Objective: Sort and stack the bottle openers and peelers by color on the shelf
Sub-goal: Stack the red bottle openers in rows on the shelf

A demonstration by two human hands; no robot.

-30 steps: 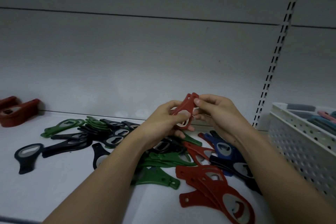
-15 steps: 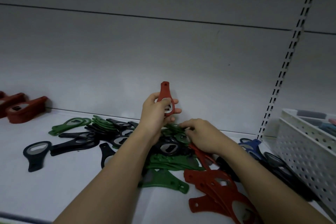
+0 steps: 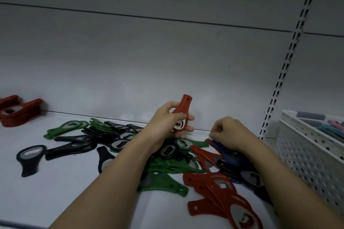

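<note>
My left hand (image 3: 165, 121) grips a red bottle opener (image 3: 183, 107) upright above the pile, handle tip pointing up. My right hand (image 3: 229, 133) lies low on the right side of the pile with its fingers curled over the tips of a red and a blue opener (image 3: 232, 156); what the fingers hold is hidden. Loose openers lie mixed on the white shelf (image 3: 55, 191): red ones (image 3: 219, 191) at the front right, green ones (image 3: 163, 184) in the middle, black ones (image 3: 72, 147) to the left. A sorted red stack (image 3: 18, 111) stands at the far left.
A white perforated basket (image 3: 307, 154) with pastel items stands at the right edge, close to my right forearm. A slotted shelf upright (image 3: 286, 65) runs up the grey back wall. One dark opener (image 3: 28, 156) lies apart at the left.
My hands have separated. The left kept the red opener and raised it upright. The right went down onto the pile, then shifted right toward the blue openers.
</note>
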